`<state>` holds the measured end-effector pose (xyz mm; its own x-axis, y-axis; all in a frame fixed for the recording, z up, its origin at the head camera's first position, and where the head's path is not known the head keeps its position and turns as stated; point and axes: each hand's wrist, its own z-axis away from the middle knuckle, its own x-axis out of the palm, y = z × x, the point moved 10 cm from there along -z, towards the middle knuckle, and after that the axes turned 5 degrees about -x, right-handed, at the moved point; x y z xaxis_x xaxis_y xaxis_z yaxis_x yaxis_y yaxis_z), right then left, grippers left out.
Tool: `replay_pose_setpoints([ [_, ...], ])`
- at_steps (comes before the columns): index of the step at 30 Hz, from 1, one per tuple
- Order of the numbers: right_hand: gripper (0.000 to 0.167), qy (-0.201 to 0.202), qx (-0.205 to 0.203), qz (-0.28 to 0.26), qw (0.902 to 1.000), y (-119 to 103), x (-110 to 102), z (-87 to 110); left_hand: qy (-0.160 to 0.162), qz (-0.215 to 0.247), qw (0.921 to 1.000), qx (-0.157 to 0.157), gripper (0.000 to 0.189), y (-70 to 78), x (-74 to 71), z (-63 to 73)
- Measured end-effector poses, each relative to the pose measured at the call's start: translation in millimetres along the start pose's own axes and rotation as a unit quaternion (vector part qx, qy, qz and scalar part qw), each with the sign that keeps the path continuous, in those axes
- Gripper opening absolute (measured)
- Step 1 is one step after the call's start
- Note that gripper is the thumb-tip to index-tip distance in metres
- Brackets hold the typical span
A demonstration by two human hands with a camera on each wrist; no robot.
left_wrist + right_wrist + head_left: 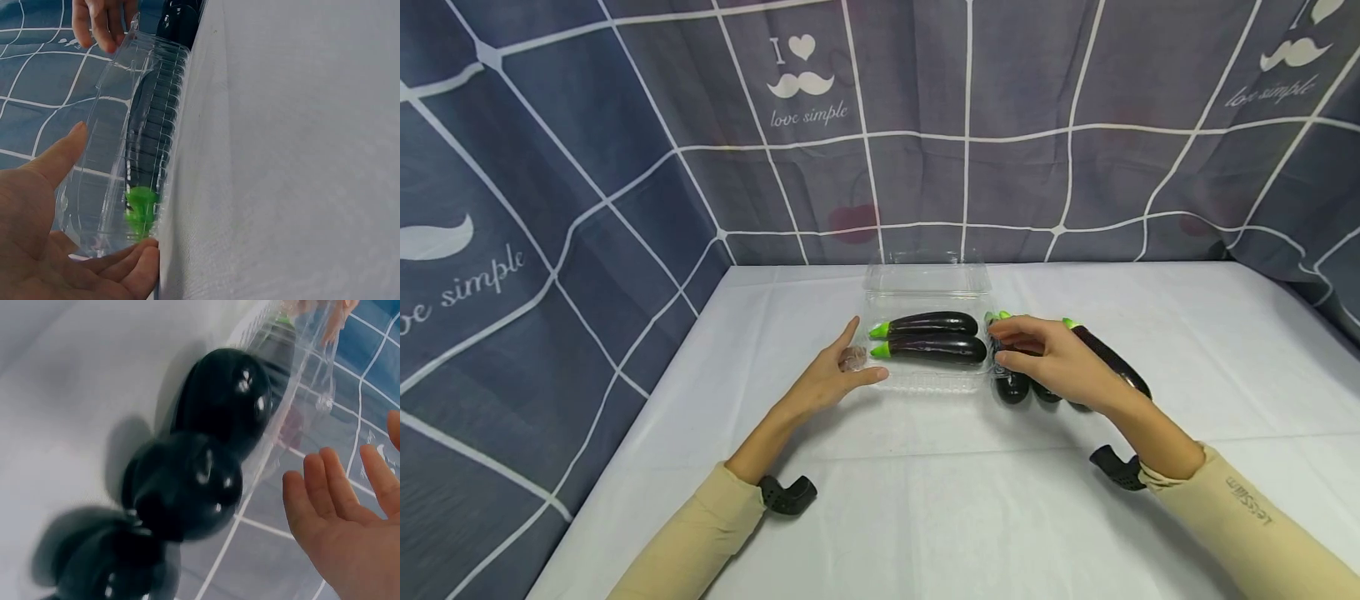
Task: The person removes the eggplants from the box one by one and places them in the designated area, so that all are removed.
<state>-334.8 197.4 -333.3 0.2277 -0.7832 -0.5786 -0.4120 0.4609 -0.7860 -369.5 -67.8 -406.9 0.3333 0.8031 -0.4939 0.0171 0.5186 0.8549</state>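
Observation:
A clear plastic clamshell box (928,302) lies on the table with its lid (927,279) raised at the back. Two dark purple eggplants (934,348) with green caps lie side by side in it. My left hand (823,379) is at the box's left end, thumb spread; in the left wrist view its fingertips reach the box's lower corner. At the right end is my right hand (1067,358), fingers extended beside the box wall and above loose eggplants (1012,388). The right wrist view shows this hand (350,525) holding nothing; whether it touches the box is unclear.
Several eggplants (187,487) lie in a row right of the box, partly hidden by my right hand, the outermost eggplant (1112,362) beyond the wrist. A white cloth (880,500) covers the table. Checked curtains (1015,183) hang behind and at the sides.

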Motion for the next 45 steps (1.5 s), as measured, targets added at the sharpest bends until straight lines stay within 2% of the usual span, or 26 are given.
replay_pose_setpoints([
  [13,0.039,-0.01,-0.003,-0.026,0.9996,-8,35,-47.6,-0.001,0.003,1.0,-0.001,0.104,-0.6,-0.4,-1.1],
  [20,0.041,-0.03,-0.055,-0.023,0.9978,-10,47,-61.8,0.002,0.004,1.0,-0.004,0.105,-0.4,-0.1,-3.4],
  [24,0.043,-0.04,-0.063,-0.023,0.997,-5,53,-65.4,0.002,0.001,1.0,-0.005,0.105,-1.1,-0.4,-3.0],
  [35,0.044,-0.058,-0.032,-0.011,0.9977,6,56,-67.5,0.002,0.0,1.0,-0.003,0.105,1.3,-0.1,-1.8],
  [39,0.044,-0.087,-0.034,0.021,0.9954,8,62,-67.8,0.001,0.002,1.0,0.003,0.106,2.5,0.1,-1.7],
  [45,0.045,-0.144,-0.05,0.052,0.9868,7,77,-65.0,-0.001,0.007,1.0,0.003,0.106,1.7,0.4,-0.4],
])
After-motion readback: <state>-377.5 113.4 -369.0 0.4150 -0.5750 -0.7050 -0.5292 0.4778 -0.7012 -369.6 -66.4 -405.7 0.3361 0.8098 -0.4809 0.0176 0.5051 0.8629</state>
